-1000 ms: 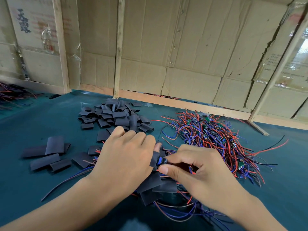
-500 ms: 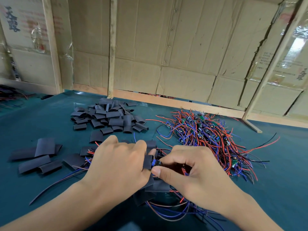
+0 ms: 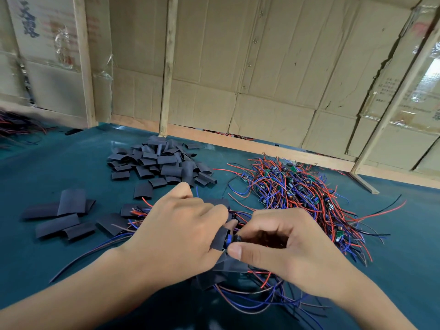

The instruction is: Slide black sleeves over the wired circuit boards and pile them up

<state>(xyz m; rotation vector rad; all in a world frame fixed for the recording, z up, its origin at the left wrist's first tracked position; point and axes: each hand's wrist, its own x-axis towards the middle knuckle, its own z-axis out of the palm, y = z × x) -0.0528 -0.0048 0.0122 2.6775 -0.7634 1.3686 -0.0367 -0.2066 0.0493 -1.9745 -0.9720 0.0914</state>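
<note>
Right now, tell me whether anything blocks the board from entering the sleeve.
Nothing visible does. The left hand holds the black sleeve and the right hand pinches the board right at its mouth.

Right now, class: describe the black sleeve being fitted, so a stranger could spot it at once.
Start at the teal table and find the two hands meeting near its front. Between them, the left hand pinches one black sleeve. Unlike the loose sleeves lying flat, it is lifted, with a blue part at its mouth.

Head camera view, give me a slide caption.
Left hand and right hand work a black sleeve onto a wired board.
</note>
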